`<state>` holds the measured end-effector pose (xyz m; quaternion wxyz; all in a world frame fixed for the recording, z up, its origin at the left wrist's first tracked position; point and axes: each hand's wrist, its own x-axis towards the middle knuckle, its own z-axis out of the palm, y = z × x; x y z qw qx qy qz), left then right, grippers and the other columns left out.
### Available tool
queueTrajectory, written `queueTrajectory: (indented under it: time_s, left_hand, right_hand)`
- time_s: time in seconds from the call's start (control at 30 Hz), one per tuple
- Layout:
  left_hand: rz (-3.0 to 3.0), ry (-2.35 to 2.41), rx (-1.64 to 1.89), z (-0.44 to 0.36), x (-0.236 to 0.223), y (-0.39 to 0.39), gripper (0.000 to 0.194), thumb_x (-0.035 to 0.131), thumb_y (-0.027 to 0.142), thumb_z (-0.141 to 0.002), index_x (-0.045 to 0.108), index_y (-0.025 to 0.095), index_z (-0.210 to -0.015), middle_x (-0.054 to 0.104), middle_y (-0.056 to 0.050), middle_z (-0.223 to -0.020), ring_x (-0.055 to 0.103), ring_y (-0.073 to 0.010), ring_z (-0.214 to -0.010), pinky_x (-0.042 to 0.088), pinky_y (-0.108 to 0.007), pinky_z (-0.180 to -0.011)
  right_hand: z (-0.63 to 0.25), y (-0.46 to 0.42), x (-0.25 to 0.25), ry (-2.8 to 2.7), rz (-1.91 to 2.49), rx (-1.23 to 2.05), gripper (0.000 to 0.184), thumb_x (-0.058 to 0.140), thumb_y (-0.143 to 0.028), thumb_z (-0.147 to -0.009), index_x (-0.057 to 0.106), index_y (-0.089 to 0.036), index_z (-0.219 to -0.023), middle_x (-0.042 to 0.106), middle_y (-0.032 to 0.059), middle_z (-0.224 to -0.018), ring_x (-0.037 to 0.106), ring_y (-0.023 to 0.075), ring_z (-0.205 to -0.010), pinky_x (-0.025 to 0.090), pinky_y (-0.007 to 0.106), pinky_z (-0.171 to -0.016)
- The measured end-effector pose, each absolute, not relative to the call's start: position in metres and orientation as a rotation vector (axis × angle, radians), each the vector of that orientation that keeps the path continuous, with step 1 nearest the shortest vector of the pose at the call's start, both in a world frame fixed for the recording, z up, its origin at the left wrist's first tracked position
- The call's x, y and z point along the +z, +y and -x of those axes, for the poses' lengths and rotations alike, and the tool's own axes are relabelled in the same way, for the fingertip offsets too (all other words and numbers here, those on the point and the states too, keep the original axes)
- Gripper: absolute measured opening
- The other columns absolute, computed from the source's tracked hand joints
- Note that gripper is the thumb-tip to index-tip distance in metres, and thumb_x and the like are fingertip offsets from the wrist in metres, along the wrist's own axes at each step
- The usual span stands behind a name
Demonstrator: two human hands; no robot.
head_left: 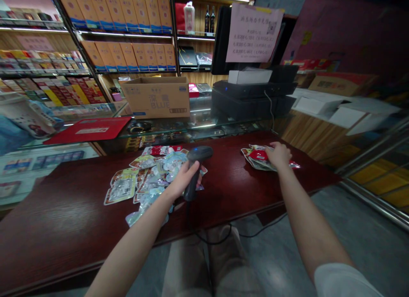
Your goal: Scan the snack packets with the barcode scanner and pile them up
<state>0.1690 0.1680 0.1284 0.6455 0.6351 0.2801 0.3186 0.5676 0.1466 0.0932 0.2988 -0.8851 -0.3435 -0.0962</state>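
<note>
"What have you got in your grip?"

"My left hand (pixel 187 177) is wrapped around the handle of a dark grey, pistol-shaped plastic scanner (pixel 200 153), with a small blue light on its head. My right hand (pixel 280 155), well apart to the right, has its fingers on a glossy red plastic packet (pixel 259 155), on top of a small heap of flat printed packets (pixel 255 164). Whether they pinch it or only rest there, I can't tell."

"How do you handle those well?"

"I'd take one by its edge, since slick film probably drags its neighbours along, and smooth any creases in the print. A firm left wrist should help too."

"And how do they look?"

"Just left of my scanner hand lies a bigger, loose spread of clear and pale-blue shiny packets (pixel 147 177), overlapping and crinkled, some with cream and brown print too small to read. All of it lies on the polished reddish-brown wooden tabletop (pixel 226 186) under my hands."

"Beyond that?"

"Past my left hand, a brown cardboard box (pixel 153 96); farther right, between my hands' lines, a black monitor (pixel 221 45) with a paper notice (pixel 252 37)."
</note>
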Motion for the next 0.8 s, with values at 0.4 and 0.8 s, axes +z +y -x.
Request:
queueTrajectory:
  time_s: [0.4,0.8]
  left_hand:
    - [-1.411,0.538,0.760,-0.162,0.142,0.162,0.055,0.053,0.069,-0.080,0.057,0.015,-0.091,0.054,0.003,-0.051,0.047,-0.0089,-0.043,0.034,-0.021,-0.044]
    - [-1.313,0.626,0.821,-0.142,0.152,0.174,0.059,0.062,0.069,-0.072,0.061,0.016,-0.098,0.058,0.001,-0.054,0.056,-0.0131,-0.046,0.043,-0.024,-0.046]
  right_hand:
    - [-0.450,0.157,0.117,-1.320,1.970,-0.289,0.027,0.056,-0.029,-0.084,0.064,-0.022,-0.108,0.062,0.0123,-0.115,0.051,0.0327,-0.108,0.034,0.051,-0.094]
    - [-0.315,0.223,0.077,-1.545,1.769,0.433,0.033,0.069,-0.038,-0.075,0.062,-0.019,-0.101,0.060,0.0123,-0.107,0.061,0.0261,-0.100,0.046,0.038,-0.088]
